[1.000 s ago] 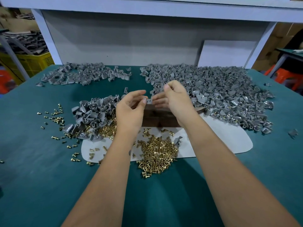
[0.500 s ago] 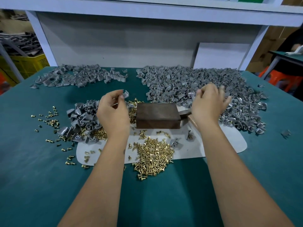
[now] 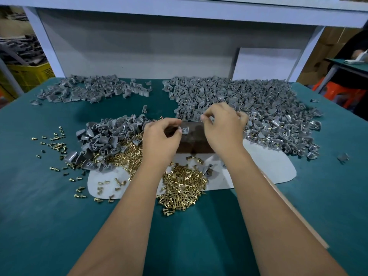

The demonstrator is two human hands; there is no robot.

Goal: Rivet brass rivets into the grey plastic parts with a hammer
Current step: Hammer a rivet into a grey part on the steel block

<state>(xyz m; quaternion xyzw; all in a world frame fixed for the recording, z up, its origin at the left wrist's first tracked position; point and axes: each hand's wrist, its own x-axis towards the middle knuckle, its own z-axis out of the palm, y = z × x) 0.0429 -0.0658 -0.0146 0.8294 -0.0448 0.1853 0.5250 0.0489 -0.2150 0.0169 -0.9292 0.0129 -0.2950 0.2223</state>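
My left hand [image 3: 161,138] pinches one grey plastic part [image 3: 184,129] between thumb and fingers, above the dark metal block [image 3: 196,145]. My right hand [image 3: 224,128] hovers just right of it. Its thumb and forefinger pinch what looks like a small brass rivet, too tiny to make out clearly. A heap of brass rivets [image 3: 183,186] lies in front of the block, between my forearms. The wooden hammer handle [image 3: 298,218] shows along my right forearm, and its head is hidden.
Grey parts lie in three heaps: left of the block [image 3: 103,140], a big one at right [image 3: 264,110], and one at the far left [image 3: 89,90]. A white mat [image 3: 278,168] lies under the block. Loose rivets [image 3: 53,142] dot the green tabletop. A person sits at far right [image 3: 356,50].
My right hand has come back from the right-hand heap to the block with its fingertips pinched. My left hand has moved right, carrying a grey part to meet it.
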